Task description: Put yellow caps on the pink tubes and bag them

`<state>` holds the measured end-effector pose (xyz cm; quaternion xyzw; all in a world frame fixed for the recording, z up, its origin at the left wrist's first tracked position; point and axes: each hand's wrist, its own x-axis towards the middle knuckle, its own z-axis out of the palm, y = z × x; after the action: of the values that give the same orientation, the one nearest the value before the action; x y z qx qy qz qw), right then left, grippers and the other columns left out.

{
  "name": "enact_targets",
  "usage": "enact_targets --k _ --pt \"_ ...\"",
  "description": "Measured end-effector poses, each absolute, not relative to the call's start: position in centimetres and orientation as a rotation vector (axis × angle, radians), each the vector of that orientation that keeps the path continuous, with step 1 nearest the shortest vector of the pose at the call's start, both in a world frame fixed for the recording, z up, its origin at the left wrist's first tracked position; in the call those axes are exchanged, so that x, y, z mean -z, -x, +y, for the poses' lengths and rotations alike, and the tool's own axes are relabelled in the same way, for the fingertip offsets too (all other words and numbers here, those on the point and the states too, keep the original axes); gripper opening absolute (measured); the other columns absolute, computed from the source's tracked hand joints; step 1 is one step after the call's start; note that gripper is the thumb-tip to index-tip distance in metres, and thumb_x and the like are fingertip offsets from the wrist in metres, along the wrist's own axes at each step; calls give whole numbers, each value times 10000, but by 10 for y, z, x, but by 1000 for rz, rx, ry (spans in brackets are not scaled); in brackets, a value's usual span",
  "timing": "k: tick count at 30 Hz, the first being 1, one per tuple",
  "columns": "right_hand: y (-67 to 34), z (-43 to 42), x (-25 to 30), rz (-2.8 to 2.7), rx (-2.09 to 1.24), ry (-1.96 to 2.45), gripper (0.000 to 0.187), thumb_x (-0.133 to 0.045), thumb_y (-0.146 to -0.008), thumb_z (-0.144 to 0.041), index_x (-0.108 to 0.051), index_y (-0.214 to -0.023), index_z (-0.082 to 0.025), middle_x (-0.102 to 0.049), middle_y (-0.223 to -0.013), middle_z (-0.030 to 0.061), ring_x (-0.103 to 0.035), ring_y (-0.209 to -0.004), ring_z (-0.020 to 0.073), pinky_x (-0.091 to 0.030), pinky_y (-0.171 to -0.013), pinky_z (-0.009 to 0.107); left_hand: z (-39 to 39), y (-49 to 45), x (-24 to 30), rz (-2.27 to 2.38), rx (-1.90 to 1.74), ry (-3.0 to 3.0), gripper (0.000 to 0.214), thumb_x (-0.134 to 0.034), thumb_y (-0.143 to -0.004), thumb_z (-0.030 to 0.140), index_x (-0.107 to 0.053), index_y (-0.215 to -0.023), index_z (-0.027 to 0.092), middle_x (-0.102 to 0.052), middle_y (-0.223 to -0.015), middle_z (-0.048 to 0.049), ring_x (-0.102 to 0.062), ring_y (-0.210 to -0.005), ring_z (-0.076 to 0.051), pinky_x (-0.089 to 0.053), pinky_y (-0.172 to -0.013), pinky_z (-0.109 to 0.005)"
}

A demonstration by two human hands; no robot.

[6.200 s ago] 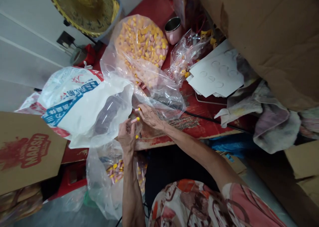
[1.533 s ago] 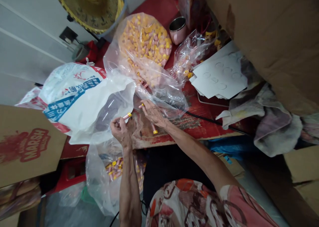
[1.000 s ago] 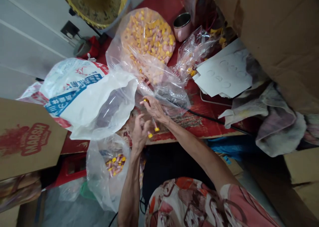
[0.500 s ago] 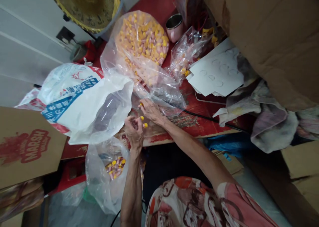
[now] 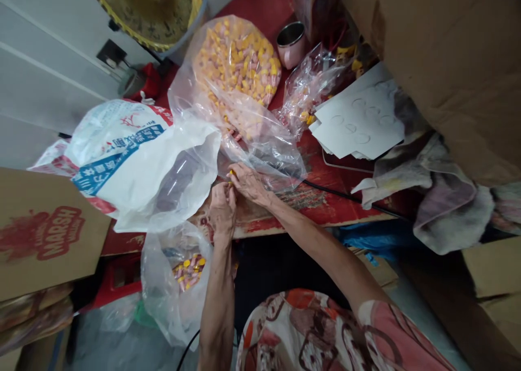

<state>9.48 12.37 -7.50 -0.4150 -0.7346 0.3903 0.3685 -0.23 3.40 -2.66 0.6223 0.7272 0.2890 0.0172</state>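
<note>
Above the edge of the worn red wooden bench (image 5: 313,211), the right hand (image 5: 249,183) pinches narrowly a small yellow-capped tube (image 5: 232,173); the curled left hand (image 5: 222,211) touches close, its grip hidden.

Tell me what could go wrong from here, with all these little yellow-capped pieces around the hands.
The small yellow-capped tube at the right hand is tiny, so it might slip and vanish into the clutter below the red table. The heaped clear plastic bag slumps toward the left hand, so a nudge could spill its contents. The black cable beside the right forearm could perhaps snag it.
</note>
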Motion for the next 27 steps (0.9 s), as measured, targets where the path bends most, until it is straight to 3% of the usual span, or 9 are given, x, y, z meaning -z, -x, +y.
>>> enact_targets --k 7,11,13,16,20,27 --pt "-95 123 74 -1805 -1048 1024 249 -430 -1069 -217 -634 -1207 -178 -674 -1161 94 -650 -1065 202 -527 -1019 354 45 18 29 2135 -1140 -1267 264 -699 -889 461 -642 -974 218 -698 -882 -17 -641 -716 -125 -508 -636 -229" --pt "-96 127 65 -1597 -1175 991 215 -468 -1021 -182 -647 -1140 -178 -741 -1088 73 -670 -1069 193 -503 -1076 364 37 19 25 1870 -1246 -783 500 -807 -748 604 -610 -984 210 -697 -860 6 -484 -508 -38 -267 -428 -148" --pt "-98 130 61 -1448 -1305 976 192 -509 -996 -187 -653 -1121 -205 -776 -1042 38 -685 -965 181 -535 -1036 365 32 12 23 1731 -1273 -707 553 -846 -699 612 -605 -996 213 -685 -873 16 -421 -484 -14 -192 -403 -140" --pt "-100 135 59 -1251 -1527 920 175 -536 -990 -239 -657 -1116 -231 -798 -1025 2 -654 -747 146 -598 -842 310 31 -6 19 1610 -1290 -713 556 -855 -700 606 -612 -1022 223 -651 -856 26 -428 -501 -22 -194 -391 -141" --pt "-98 135 59 -1093 -1651 896 214 -523 -999 -310 -660 -1124 -203 -788 -998 1 -585 -613 105 -548 -611 207 35 -33 22 1553 -1300 -749 537 -818 -744 637 -589 -999 224 -608 -817 33 -444 -514 -37 -223 -397 -155" --pt "-96 128 53 -1179 -1618 863 136 -550 -999 -257 -651 -1070 -201 -791 -1056 21 -667 -818 128 -580 -816 238 29 -28 27 1506 -1315 -665 562 -859 -694 620 -590 -979 217 -563 -777 49 -407 -499 -31 -228 -390 -157"
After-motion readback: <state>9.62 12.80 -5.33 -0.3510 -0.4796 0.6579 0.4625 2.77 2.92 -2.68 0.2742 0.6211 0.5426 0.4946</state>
